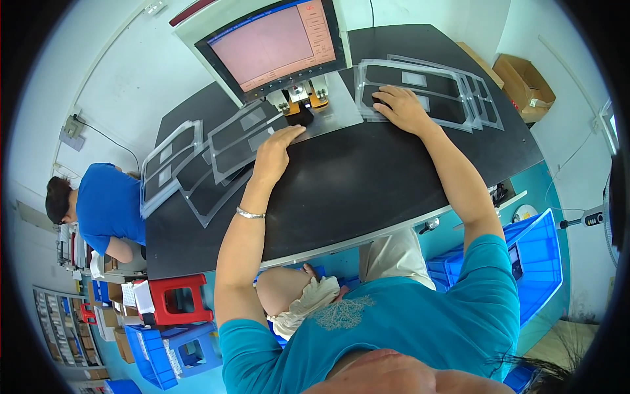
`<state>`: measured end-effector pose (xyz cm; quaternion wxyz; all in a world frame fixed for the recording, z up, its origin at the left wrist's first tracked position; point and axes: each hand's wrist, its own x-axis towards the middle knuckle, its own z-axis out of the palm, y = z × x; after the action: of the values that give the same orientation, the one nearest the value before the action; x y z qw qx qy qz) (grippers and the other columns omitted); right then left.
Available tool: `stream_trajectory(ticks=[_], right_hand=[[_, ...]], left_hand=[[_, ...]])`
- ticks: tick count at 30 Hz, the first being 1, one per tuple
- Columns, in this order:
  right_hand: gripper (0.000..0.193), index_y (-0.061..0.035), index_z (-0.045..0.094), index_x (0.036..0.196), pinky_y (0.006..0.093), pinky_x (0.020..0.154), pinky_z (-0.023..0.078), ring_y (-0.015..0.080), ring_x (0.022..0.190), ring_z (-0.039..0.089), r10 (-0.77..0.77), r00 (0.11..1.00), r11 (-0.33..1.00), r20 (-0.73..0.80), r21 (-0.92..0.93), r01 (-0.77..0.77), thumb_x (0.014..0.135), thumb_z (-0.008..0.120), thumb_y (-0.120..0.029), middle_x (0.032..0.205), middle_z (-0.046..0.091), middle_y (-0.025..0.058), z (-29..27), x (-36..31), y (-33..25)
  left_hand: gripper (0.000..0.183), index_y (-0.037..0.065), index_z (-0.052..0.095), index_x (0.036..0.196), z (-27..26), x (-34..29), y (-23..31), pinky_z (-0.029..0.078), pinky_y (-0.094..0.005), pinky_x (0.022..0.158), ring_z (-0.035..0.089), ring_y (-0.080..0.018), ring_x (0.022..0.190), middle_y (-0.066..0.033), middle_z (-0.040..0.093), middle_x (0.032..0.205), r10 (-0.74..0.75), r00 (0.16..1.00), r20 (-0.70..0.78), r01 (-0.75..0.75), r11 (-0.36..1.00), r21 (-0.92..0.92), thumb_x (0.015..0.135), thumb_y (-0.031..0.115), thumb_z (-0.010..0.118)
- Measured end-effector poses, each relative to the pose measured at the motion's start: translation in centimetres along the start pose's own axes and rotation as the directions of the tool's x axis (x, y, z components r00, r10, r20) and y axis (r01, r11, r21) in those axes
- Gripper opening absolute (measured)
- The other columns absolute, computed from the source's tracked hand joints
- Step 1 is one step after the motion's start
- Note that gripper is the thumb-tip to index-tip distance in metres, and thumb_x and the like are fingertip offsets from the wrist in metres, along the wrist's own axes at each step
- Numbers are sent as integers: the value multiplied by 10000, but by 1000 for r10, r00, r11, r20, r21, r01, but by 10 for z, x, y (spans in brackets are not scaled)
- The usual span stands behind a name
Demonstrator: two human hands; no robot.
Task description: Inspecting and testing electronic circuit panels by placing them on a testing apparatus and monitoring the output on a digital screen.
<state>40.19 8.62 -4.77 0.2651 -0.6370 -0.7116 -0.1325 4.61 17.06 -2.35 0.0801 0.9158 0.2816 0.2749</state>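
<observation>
My left hand (pixel 280 152) reaches to the front edge of a metal plate (pixel 338 118) under a monitor (pixel 269 46). Its fingers are stretched out side by side, with the tips close to a small black piece (pixel 301 118) below the machine's head (pixel 298 98); whether they touch it cannot be made out. On the right, my right hand (pixel 403 110) lies over a clear plastic tray (pixel 453 118) with dark panels, fingers slightly apart and bent. A small dark spot shows by its fingertips. Left of my left hand lies another clear tray (pixel 220 154).
More clear trays (pixel 172 154) overlap at the table's left end. The black table (pixel 354 190) spans the front. A person in blue (pixel 108 203) bends at the left. Red (pixel 177 299) and blue (pixel 193 351) stools, a blue bin (pixel 538 269) and a cardboard box (pixel 522 82) stand around.
</observation>
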Motion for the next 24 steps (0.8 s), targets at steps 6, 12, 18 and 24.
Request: stream_trajectory(ticks=[6, 12, 18, 24], right_hand=[[375, -138, 655, 1225, 450, 1060, 380, 287, 1255, 527, -1, 1000, 1000, -3, -2, 1, 975, 541, -393, 1300, 598, 92, -2, 1, -4], [377, -134, 651, 1224, 460, 1058, 385, 294, 1251, 527, 1, 1000, 1000, 2, 9, -1, 974, 542, -394, 1302, 593, 92, -3, 2, -4], [348, -96, 666, 1203, 454, 1073, 381, 332, 1264, 516, 10, 1000, 1000, -6, 11, -10, 970, 572, -337, 1317, 587, 137, -7, 2, -5], [287, -78, 684, 1160, 421, 988, 463, 321, 1175, 579, -34, 993, 984, -112, 167, 53, 917, 654, -228, 1264, 612, 138, -15, 9, -26]], left_hand=[[498, 117, 658, 1229, 11, 7, -8, 486, -391, 1009, 578, -293, 1221, -84, 636, 1297, 26, 998, -59, -19, 993, 119, 837, -118, 459], [494, 114, 648, 1241, 14, 13, -10, 486, -395, 1005, 577, -297, 1219, -84, 624, 1318, 14, 999, -46, -8, 992, 125, 838, -107, 467], [497, 55, 657, 1206, 12, 15, -5, 469, -392, 1043, 569, -294, 1229, -111, 622, 1308, 11, 999, -31, -7, 994, 110, 781, -160, 513], [436, 87, 648, 1217, 12, 13, -11, 502, -406, 978, 591, -318, 1191, -117, 622, 1308, 52, 996, -74, -37, 981, 188, 853, -79, 475]])
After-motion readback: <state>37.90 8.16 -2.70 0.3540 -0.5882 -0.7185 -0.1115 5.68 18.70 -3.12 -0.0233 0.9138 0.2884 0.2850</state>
